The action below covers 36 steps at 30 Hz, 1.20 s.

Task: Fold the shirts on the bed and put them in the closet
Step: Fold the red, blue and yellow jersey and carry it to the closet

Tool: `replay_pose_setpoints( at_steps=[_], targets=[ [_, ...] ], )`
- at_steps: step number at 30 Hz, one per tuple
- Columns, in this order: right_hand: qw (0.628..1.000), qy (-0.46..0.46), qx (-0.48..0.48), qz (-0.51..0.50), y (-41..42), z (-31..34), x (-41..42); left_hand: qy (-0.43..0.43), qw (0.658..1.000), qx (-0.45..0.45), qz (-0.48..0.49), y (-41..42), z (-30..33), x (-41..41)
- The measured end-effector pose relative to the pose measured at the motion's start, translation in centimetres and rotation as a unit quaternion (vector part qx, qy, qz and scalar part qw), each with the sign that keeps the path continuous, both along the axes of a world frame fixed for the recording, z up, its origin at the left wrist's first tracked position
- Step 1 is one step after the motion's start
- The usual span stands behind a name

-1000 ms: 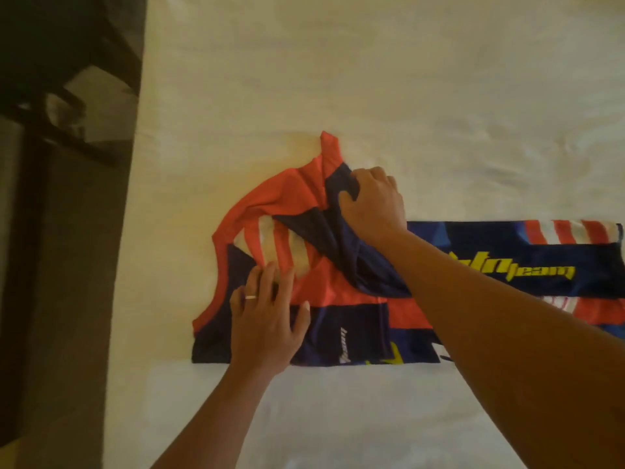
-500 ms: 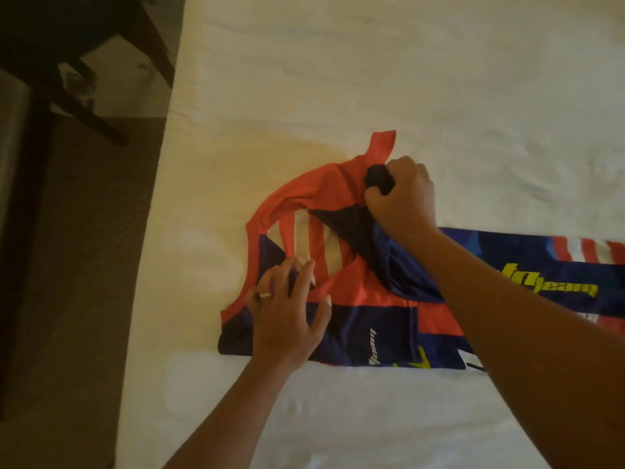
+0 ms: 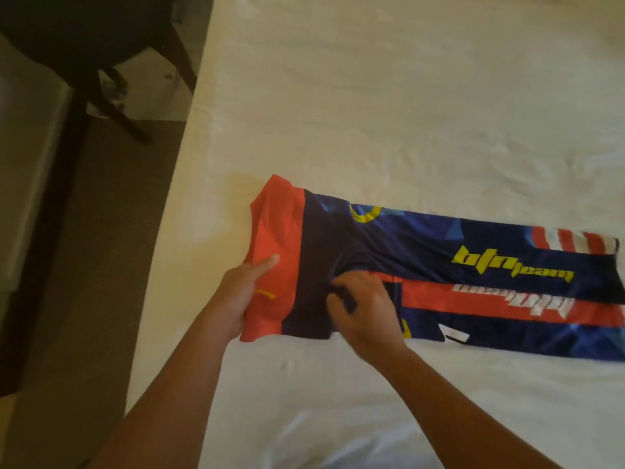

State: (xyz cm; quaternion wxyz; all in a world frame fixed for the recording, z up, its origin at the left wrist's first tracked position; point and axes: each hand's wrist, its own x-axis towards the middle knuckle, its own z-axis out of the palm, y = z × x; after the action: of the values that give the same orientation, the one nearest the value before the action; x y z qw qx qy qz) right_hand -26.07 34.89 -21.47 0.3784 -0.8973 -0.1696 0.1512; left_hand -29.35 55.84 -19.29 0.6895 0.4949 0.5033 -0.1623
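- White bed [image 3: 389,96]: shirt [image 3: 422,252], folded into a long strip, lies across it.
- Left hand [image 3: 238,292]: grips the shirt's orange end, thumb on top.
- Right hand [image 3: 367,308]: fingers [image 3: 341,299] curled, pinching dark fabric.
- Dark chair [image 3: 101,45]: beside the bed.

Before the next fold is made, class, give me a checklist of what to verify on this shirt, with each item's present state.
1. Shirt lies on the bed, not hanging over the edge: ok.
2. Long sides already folded in to make a narrow strip: ok.
3. Left hand steadies the orange end: ok, thumb on top, fingers hidden under the edge.
4. Right hand has finished tucking: not ok, its fingers pinch a bunch of dark cloth.
5. Cloth lies smooth: not ok, creases run out from the right hand.
6. Far striped end lies flat and square: cannot tell, it runs to the frame's edge.
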Motion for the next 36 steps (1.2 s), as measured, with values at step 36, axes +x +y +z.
replay_pose_setpoints(
  at_steps=[36],
  targets=[
    [0.979,0.047,-0.142,-0.14,0.3,-0.6,4.0,0.091,0.875,0.353,-0.318,3.8,0.1,-0.5]
  ],
)
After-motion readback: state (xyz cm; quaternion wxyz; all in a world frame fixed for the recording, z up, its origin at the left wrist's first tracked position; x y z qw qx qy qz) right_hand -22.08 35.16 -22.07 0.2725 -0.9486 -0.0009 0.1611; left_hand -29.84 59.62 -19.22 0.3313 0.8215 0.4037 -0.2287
